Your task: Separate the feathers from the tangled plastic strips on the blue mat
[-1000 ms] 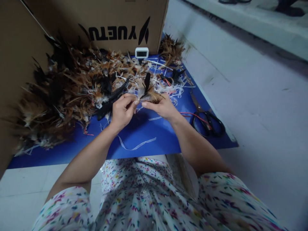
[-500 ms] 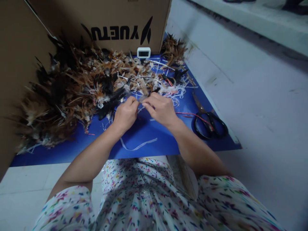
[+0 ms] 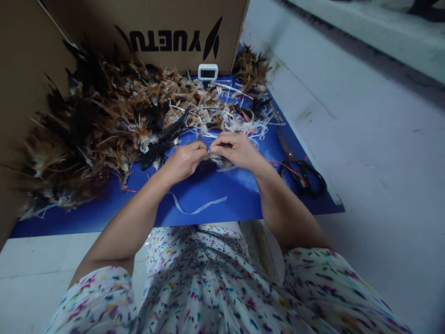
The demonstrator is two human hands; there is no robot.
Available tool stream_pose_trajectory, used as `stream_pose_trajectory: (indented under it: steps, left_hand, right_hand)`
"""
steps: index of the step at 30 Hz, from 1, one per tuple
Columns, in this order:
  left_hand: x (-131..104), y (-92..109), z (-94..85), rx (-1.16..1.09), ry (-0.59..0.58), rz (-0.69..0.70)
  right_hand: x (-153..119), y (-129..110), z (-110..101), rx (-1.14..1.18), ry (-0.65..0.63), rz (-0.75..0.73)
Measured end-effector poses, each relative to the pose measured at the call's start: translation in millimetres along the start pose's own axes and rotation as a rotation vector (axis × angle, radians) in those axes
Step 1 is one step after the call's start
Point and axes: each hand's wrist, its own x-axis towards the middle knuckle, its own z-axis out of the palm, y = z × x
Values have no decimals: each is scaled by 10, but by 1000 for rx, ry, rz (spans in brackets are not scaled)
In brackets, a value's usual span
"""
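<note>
While right hand [image 3: 239, 149] pinches, feathers [image 3: 221, 161] now lower

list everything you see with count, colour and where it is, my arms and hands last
feather pile: one, brown, black and cream, left and middle of the table
feather clump: one, brown, table's far right corner
held feathers: count unclear, greyish brown, at the hands
box: one, brown with black print, behind the pile
cardboard: one panel visible, brown, far left
display: one, white with dark screen, before the box
scissors: one, black handles, right side
loose ribbon: one, whitish, near edge
table: one, blue, under these
wall: one, pale, right
left hand: one, bare, at the held feathers
right hand: one, bare, beside it
arms: two, in floral sleeves
</note>
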Motion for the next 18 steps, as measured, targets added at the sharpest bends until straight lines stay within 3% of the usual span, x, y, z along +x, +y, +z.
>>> stream_pose_trajectory:
  steps: [7, 13, 18]
  left_hand:
    - [48, -5, 13, -324, 196, -165]
    - [47, 11, 68, -265, 322, -329]
    - [19, 20, 132, 24, 399, -282]
  right_hand:
    - [30, 90, 94, 539, -5, 296]
    - [46, -9, 253, 495, 156, 358]
    - [82, -56, 352, 396, 247, 276]
